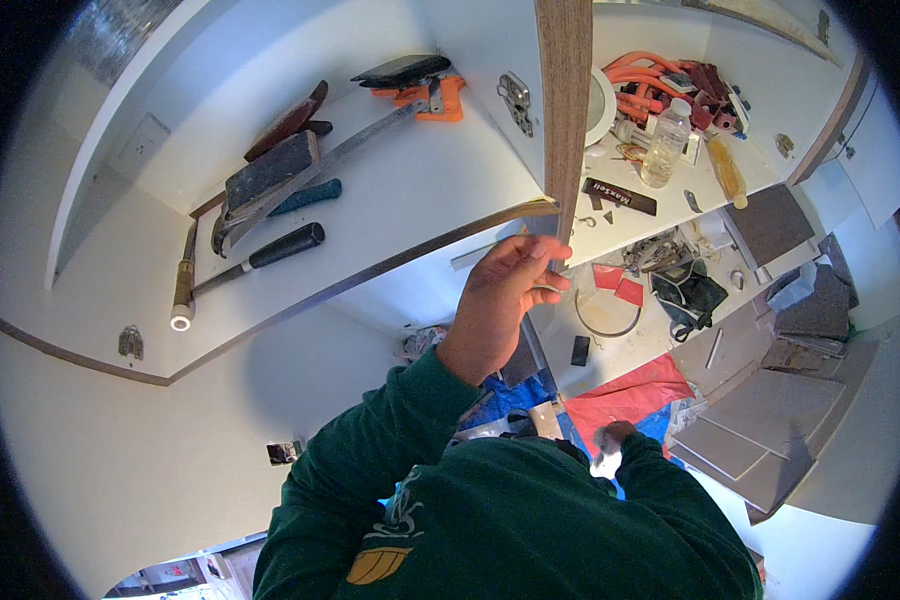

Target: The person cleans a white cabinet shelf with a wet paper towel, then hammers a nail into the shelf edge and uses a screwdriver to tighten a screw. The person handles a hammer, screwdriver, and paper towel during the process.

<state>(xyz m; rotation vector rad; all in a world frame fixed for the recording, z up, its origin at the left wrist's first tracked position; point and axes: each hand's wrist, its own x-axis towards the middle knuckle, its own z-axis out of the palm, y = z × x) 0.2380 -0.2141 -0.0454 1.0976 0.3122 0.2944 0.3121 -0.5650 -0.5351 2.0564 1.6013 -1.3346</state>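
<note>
My left hand (505,305) is raised in front of the cabinet, just below the shelf's front edge and beside the brown upright edge (566,110). Its fingers are loosely bent and apart, with nothing visible between them. The fingertips overlap the upright in the picture; whether they touch it I cannot tell. Low on the right, my right hand (613,436) is small and mostly hidden by its green sleeve. A whitish patch shows just below it, beside a red sheet (630,390). Its fingers cannot be made out.
On the left shelf (390,190) lie a saw with an orange handle (445,100), a black-handled tool (285,245), a teal handle (307,196) and a dark block (270,170). The right compartment holds a clear bottle (667,145), orange hose (650,75), a black tube box (620,196) and stacked panels (770,410).
</note>
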